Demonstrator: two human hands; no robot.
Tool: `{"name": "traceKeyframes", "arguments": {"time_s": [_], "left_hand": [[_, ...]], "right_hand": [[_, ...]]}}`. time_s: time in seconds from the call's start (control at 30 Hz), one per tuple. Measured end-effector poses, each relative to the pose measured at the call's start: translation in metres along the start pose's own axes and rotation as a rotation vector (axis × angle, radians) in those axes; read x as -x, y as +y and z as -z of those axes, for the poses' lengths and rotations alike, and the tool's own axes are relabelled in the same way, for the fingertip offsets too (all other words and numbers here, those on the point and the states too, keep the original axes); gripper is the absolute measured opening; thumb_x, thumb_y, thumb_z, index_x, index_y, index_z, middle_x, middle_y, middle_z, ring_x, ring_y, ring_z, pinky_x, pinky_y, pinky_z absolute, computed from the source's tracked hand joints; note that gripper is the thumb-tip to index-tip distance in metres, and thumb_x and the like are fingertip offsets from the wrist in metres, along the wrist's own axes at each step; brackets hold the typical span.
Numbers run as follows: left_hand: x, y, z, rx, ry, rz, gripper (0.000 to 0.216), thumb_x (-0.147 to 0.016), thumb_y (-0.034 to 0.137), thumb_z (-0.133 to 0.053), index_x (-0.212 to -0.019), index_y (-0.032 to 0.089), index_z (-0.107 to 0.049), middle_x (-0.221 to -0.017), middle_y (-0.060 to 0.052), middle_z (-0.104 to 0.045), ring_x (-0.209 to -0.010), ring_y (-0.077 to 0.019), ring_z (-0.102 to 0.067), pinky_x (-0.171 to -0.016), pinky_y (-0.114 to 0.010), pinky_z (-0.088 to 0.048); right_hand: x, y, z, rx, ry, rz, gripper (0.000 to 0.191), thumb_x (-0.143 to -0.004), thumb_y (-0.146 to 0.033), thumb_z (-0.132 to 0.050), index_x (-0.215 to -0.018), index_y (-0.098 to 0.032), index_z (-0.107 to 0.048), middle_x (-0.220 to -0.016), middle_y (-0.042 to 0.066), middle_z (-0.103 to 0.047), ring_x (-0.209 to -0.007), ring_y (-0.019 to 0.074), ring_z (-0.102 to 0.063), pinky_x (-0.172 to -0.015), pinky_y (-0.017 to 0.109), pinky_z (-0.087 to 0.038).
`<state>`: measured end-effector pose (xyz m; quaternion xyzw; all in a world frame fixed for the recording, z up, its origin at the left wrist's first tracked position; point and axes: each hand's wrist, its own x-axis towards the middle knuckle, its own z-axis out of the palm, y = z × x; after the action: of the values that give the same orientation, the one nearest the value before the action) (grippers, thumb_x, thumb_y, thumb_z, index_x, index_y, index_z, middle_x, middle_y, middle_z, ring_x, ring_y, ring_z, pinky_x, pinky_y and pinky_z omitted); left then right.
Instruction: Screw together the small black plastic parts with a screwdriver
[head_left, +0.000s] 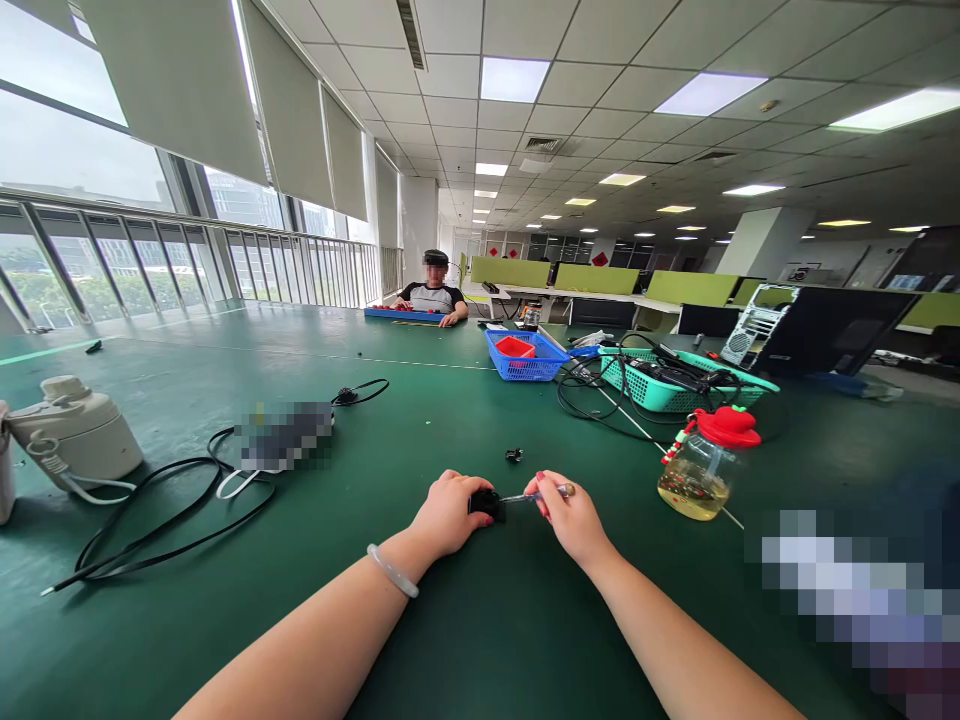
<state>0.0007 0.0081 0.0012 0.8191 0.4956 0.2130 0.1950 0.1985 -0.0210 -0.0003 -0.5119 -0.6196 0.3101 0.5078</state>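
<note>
My left hand [448, 512] is closed around a small black part [487, 504] at the table's surface; its exact kind is hard to make out. In my right hand [568, 520] is a screwdriver [517, 498], pinched between the fingers with its shaft pointing left. The tip of the screwdriver meets the right side of the black part. A little beyond my hands lies another small black piece [514, 455], loose on the green table [427, 410].
On the left lie a black cable [161, 465] and a pale bottle [94, 430]. A red-lidded jar [701, 470], a blue basket [527, 358] and a green basket [645, 385] of cables stand on the right. A person [433, 290] sits at the far end.
</note>
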Motion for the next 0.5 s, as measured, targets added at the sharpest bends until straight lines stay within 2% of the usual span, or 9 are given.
{"name": "traceKeyframes", "arguments": {"time_s": [0.1, 0.2, 0.33, 0.43, 0.5], "left_hand": [[0.0, -0.002, 0.0, -0.001, 0.0, -0.018, 0.042, -0.072, 0.027, -0.072, -0.113, 0.029, -0.066, -0.109, -0.003, -0.071, -0.112, -0.0255, -0.055, -0.1, -0.038, -0.044], [-0.001, -0.003, 0.001, -0.002, -0.009, -0.031, 0.043, -0.071, 0.027, -0.072, -0.114, 0.029, -0.066, -0.11, -0.002, -0.071, -0.112, -0.0256, -0.055, -0.1, -0.038, -0.044], [0.0, -0.004, 0.002, 0.009, -0.023, -0.019, 0.046, -0.07, 0.027, -0.071, -0.116, 0.028, -0.065, -0.111, -0.002, -0.071, -0.112, -0.0259, -0.055, -0.101, -0.038, -0.043], [0.0, -0.004, 0.003, 0.012, -0.022, -0.002, 0.046, -0.071, 0.028, -0.07, -0.116, 0.027, -0.065, -0.11, -0.003, -0.07, -0.112, -0.0258, -0.055, -0.101, -0.038, -0.043], [0.0, -0.004, 0.003, 0.014, -0.022, -0.003, 0.046, -0.071, 0.029, -0.07, -0.116, 0.027, -0.065, -0.11, -0.003, -0.07, -0.112, -0.0259, -0.055, -0.1, -0.038, -0.043]], "right_hand": [[0.006, -0.011, 0.0, 0.169, -0.079, 0.105, 0.045, -0.093, -0.053, -0.039, -0.07, -0.02, -0.059, -0.052, -0.004, -0.042, -0.049, 0.0128, -0.04, -0.049, 0.025, -0.031], [0.008, -0.013, 0.0, 0.183, -0.088, 0.106, 0.044, -0.093, -0.054, -0.039, -0.071, -0.021, -0.059, -0.053, -0.004, -0.043, -0.049, 0.0126, -0.04, -0.049, 0.025, -0.031], [0.002, -0.002, 0.0, -0.029, -0.056, -0.039, 0.05, -0.087, -0.065, -0.044, -0.07, -0.02, -0.059, -0.053, -0.004, -0.045, -0.044, 0.0112, -0.04, -0.043, 0.024, -0.031], [-0.003, 0.005, 0.0, -0.201, 0.016, -0.146, 0.054, -0.079, -0.07, -0.052, -0.066, -0.019, -0.059, -0.051, -0.004, -0.046, -0.039, 0.0095, -0.038, -0.04, 0.023, -0.029], [-0.004, 0.007, 0.0, -0.241, 0.071, -0.166, 0.054, -0.078, -0.071, -0.053, -0.063, -0.019, -0.059, -0.049, -0.004, -0.045, -0.039, 0.0094, -0.038, -0.039, 0.023, -0.028]]}}
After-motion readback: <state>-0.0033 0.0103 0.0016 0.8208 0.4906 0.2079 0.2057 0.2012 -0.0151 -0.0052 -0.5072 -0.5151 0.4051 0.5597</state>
